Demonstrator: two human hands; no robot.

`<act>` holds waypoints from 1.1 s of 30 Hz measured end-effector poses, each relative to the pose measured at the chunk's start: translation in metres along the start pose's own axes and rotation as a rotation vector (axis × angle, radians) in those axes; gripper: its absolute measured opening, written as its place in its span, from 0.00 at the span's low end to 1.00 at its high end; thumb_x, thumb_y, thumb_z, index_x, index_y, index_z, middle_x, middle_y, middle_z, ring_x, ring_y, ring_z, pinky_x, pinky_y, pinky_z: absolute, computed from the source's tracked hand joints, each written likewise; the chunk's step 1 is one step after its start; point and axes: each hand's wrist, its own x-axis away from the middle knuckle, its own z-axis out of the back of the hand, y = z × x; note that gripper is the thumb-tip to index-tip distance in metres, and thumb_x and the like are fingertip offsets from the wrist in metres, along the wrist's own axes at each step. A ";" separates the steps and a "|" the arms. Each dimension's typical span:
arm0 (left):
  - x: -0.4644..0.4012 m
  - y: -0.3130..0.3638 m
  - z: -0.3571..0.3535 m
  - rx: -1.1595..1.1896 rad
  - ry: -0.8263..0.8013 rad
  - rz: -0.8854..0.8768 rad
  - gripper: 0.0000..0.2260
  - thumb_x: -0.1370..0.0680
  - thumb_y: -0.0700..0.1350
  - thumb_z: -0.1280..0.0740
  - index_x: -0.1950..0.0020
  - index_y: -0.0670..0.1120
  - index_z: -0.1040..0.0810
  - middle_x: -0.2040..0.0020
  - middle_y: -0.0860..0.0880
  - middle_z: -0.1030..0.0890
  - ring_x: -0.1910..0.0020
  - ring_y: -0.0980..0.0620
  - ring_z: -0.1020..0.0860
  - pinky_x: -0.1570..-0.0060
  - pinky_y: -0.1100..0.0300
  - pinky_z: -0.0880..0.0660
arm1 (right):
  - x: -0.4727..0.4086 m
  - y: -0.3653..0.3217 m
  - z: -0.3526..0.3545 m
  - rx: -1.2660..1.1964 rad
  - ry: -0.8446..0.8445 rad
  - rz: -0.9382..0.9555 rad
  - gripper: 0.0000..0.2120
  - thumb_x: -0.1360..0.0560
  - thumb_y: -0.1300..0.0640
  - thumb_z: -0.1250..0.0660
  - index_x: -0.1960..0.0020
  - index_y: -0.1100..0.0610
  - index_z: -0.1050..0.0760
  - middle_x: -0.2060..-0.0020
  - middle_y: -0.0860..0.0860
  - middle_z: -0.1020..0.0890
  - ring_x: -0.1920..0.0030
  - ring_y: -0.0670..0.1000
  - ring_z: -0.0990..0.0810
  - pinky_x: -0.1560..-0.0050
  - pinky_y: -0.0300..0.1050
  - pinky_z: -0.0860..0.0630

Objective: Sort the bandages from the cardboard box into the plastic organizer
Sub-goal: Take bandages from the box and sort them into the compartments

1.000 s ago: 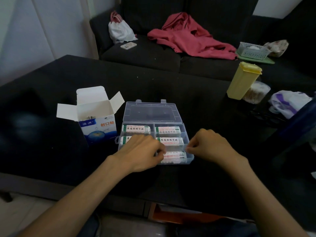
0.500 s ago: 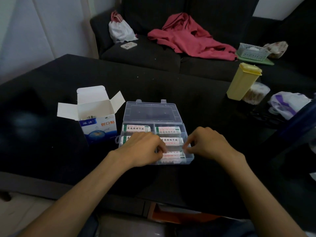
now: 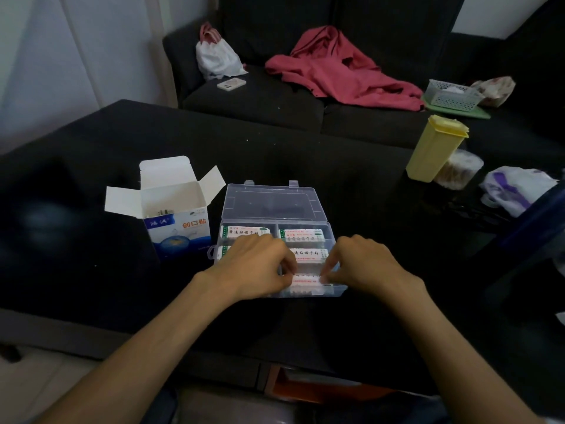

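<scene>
Bandages (image 3: 305, 281) pinched by both hands' fingers (image 3: 325, 270) need levelling, then pressing flat into the plastic organizer (image 3: 336, 290) compartment nearest the person.

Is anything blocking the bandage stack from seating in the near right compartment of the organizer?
Nothing visible does. Both the left hand and right hand pinch the bandage stack by its ends, right over the near right compartment of the plastic organizer, whose lid lies folded back.
</scene>
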 end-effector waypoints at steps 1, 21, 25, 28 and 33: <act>0.001 0.000 0.000 0.002 -0.006 0.002 0.11 0.24 0.51 0.33 0.42 0.54 0.19 0.49 0.57 0.17 0.52 0.60 0.21 0.50 0.62 0.25 | 0.000 0.000 -0.001 0.011 0.029 -0.010 0.08 0.31 0.48 0.27 0.53 0.48 0.19 0.52 0.45 0.20 0.56 0.45 0.24 0.56 0.41 0.26; 0.081 -0.093 0.064 0.107 0.787 0.775 0.23 0.23 0.50 0.34 0.29 0.48 0.32 0.31 0.46 0.29 0.32 0.45 0.32 0.38 0.46 0.31 | -0.009 -0.108 0.023 -0.308 0.619 0.436 0.21 0.23 0.48 0.36 0.31 0.46 0.32 0.37 0.46 0.26 0.35 0.45 0.32 0.36 0.40 0.36; 0.094 -0.110 0.067 0.787 0.559 0.919 0.23 0.25 0.48 0.31 0.31 0.44 0.29 0.35 0.44 0.25 0.38 0.45 0.26 0.40 0.49 0.28 | -0.022 -0.143 0.001 -0.056 0.617 0.565 0.26 0.26 0.55 0.32 0.30 0.50 0.33 0.29 0.52 0.33 0.27 0.56 0.39 0.28 0.57 0.44; 0.104 -0.108 0.069 1.074 0.575 0.764 0.09 0.26 0.36 0.30 0.47 0.45 0.19 0.49 0.45 0.17 0.53 0.52 0.19 0.53 0.57 0.22 | -0.024 -0.144 -0.009 -0.098 0.746 0.602 0.17 0.32 0.55 0.25 0.44 0.49 0.21 0.43 0.51 0.21 0.38 0.55 0.28 0.37 0.56 0.30; 0.113 -0.101 0.067 0.920 0.810 0.551 0.15 0.31 0.31 0.28 0.56 0.52 0.19 0.62 0.57 0.16 0.62 0.60 0.18 0.63 0.67 0.21 | -0.018 -0.139 -0.014 -0.098 0.957 0.715 0.12 0.30 0.54 0.30 0.47 0.49 0.19 0.50 0.51 0.19 0.44 0.52 0.30 0.42 0.47 0.37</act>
